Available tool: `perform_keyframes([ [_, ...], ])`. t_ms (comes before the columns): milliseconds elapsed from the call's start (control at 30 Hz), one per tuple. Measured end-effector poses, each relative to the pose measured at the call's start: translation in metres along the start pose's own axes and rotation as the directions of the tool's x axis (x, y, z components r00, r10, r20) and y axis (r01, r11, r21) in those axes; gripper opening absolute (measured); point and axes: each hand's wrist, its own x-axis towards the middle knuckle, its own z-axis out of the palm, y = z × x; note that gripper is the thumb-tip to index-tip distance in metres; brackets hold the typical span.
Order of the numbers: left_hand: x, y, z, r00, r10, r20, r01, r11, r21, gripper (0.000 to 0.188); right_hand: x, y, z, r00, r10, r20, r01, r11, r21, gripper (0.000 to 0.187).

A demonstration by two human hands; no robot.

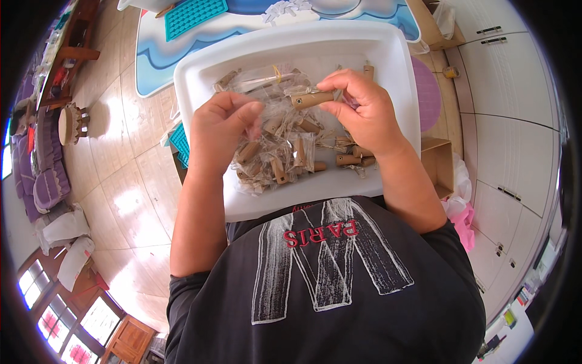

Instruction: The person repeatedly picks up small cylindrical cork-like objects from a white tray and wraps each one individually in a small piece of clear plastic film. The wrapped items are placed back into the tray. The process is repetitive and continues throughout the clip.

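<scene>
My right hand pinches a brown cylindrical piece between thumb and fingers, above a white plastic tub. The piece lies nearly level, with a small dark hole near its left end and a clear, shiny strand or film along its top. To its left, my left hand is curled, thumb close to the bent fingers; whether anything is in them is hidden. Below both hands, several similar brown pieces lie in the tub, many in clear plastic bags. Some at the right look unbagged.
The tub stands against my body, by a blue-and-white patterned table bearing a teal gridded tray and white strips. A cardboard box stands right of the tub, near white cabinets. A small stool is at left.
</scene>
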Motion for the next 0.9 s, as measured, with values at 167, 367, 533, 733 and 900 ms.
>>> perform_keyframes([
  [167, 0.004, -0.006, 0.007, 0.960, -0.057, 0.273, 0.053, 0.998, 0.020, 0.027, -0.001, 0.005, 0.002, 0.993, -0.101, 0.061, 0.100, 0.995, 0.014, 0.028],
  [367, 0.005, -0.008, 0.017, 0.946, -0.093, 0.311, 0.116, 0.992, -0.054, 0.035, -0.002, -0.003, -0.002, 0.986, 0.116, 0.122, -0.144, 0.954, 0.262, 0.024],
  [533, 0.005, -0.008, 0.024, 0.949, -0.065, 0.307, 0.082, 0.996, -0.042, 0.033, -0.001, 0.007, 0.000, 0.991, 0.126, 0.041, -0.132, 0.950, 0.284, 0.016],
  [733, 0.005, -0.008, 0.031, 0.955, -0.061, 0.291, 0.098, 0.989, -0.113, 0.029, 0.000, 0.000, 0.002, 0.999, -0.036, -0.033, 0.035, 0.999, -0.038, 0.007],
  [900, 0.007, -0.010, 0.035, 0.964, -0.045, 0.261, 0.092, 0.981, -0.170, 0.025, -0.003, -0.003, 0.008, 0.993, -0.101, -0.064, 0.094, 0.991, -0.100, 0.012],
])
